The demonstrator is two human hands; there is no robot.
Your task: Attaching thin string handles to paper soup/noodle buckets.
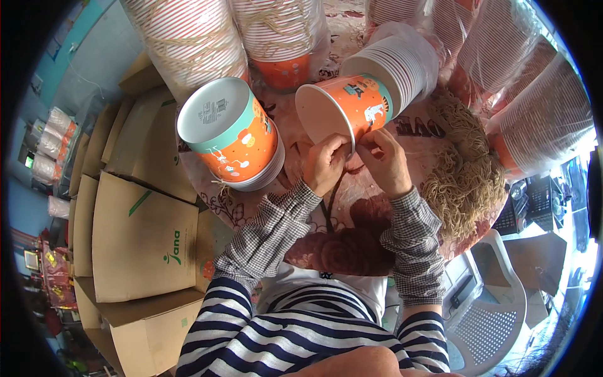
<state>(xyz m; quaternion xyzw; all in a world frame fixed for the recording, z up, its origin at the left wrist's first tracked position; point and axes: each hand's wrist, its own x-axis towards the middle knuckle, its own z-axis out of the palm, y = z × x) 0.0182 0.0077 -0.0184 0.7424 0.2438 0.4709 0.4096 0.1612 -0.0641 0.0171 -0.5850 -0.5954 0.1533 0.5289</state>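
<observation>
An orange paper tub with a pale green band lies on its side, its white mouth turned toward the left. My left hand is closed on the lower edge of its rim. Close beside it, my right hand is closed with thumb and fingers pinched against the tub's side near the rim; anything between those fingertips is hidden. Behind the tub runs a nested row of white tubs, partly in clear plastic. To the left, another orange tub stands upside down over more nested tubs.
Tall plastic-wrapped tub stacks line the table's far side, and more wrapped stacks stand at right. A bundle of tan twine lies on the patterned tablecloth. Cardboard boxes crowd the left; a white plastic chair is at lower right.
</observation>
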